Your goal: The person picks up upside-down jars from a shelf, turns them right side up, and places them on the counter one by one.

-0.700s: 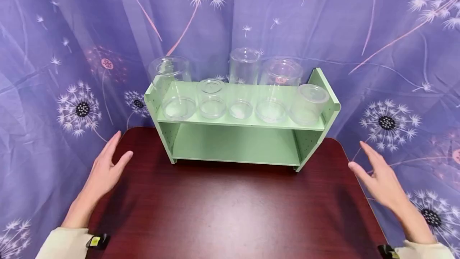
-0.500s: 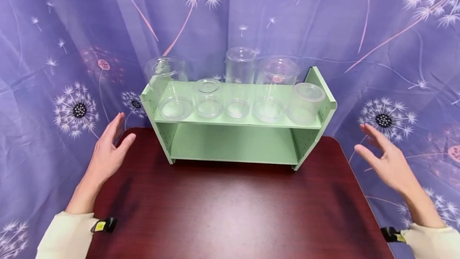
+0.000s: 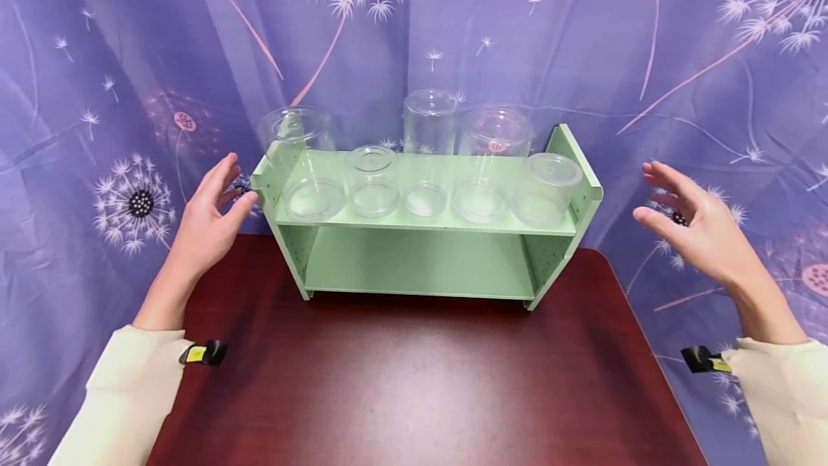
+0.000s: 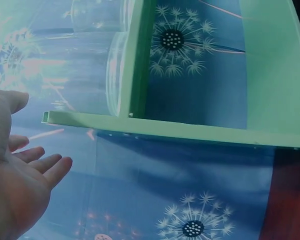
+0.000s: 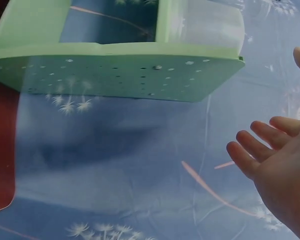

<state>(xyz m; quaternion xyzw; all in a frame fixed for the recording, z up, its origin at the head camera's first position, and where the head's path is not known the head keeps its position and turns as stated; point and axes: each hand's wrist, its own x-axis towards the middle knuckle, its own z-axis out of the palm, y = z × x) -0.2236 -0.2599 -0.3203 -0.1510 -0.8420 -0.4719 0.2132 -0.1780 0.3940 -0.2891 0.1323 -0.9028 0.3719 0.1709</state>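
Observation:
A green two-tier shelf (image 3: pixel 420 261) carries several clear jars on its upper tier. From left to right stand a wide tall jar (image 3: pixel 300 164), a short jar (image 3: pixel 373 182), a tall narrow jar (image 3: pixel 430 139), another wide tall jar (image 3: pixel 493 164) and a short cloudy jar (image 3: pixel 545 189). My left hand (image 3: pixel 210 218) hovers just left of the shelf, fingers loosely extended and thumb apart; in the left wrist view a gap separates it from the side panel (image 4: pixel 180 129). Farther off to the right of the shelf, my right hand (image 3: pixel 705 229) is raised with spread thumb and bent, relaxed fingers, holding nothing.
The shelf stands at the back of a dark red-brown table (image 3: pixel 414 380) with rounded rear corners. Behind and at both sides hangs a purple curtain (image 3: pixel 517 34) with a dandelion print. The shelf's right side panel (image 5: pixel 130 75) has rows of small holes.
Both hands have risen and moved forward, from over the table's sides to about the height of the upper tier. The shelf and jars stay put; the view has shifted slightly.

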